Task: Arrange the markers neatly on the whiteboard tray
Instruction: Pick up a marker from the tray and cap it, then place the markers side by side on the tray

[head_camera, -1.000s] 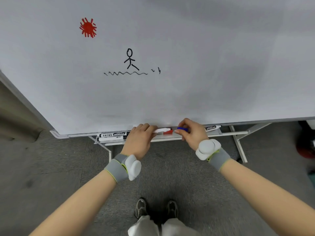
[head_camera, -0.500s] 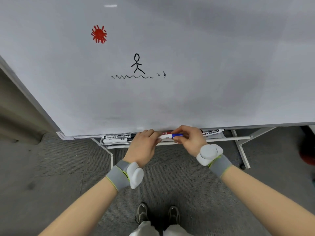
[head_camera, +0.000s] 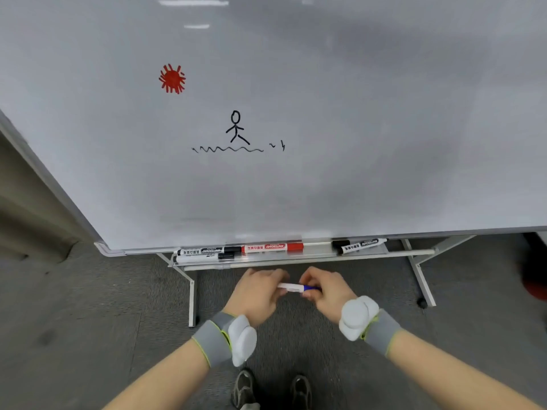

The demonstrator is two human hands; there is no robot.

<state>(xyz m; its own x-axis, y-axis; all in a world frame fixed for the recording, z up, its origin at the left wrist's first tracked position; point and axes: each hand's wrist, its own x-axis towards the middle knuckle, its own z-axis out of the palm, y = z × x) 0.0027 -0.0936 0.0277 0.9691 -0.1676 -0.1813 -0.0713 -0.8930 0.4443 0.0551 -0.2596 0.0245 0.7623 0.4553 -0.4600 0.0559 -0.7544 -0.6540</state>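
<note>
Blue marker (head_camera: 296,288) horiz. btwn both grips, L hand (head_camera: 257,294) & R hand (head_camera: 325,294) each clenched on it.

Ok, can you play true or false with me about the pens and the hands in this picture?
1. Both hands, left hand and right hand, hold the blue marker. True.
2. The blue marker is lying on the tray. False: it is held in the air, below the tray.
3. The red marker lies on the tray. True.
4. Three black markers lie on the tray. True: two at the left end, one at the right.
5. The sun drawn on the whiteboard is black. False: the sun is red; the stick figure is black.
</note>
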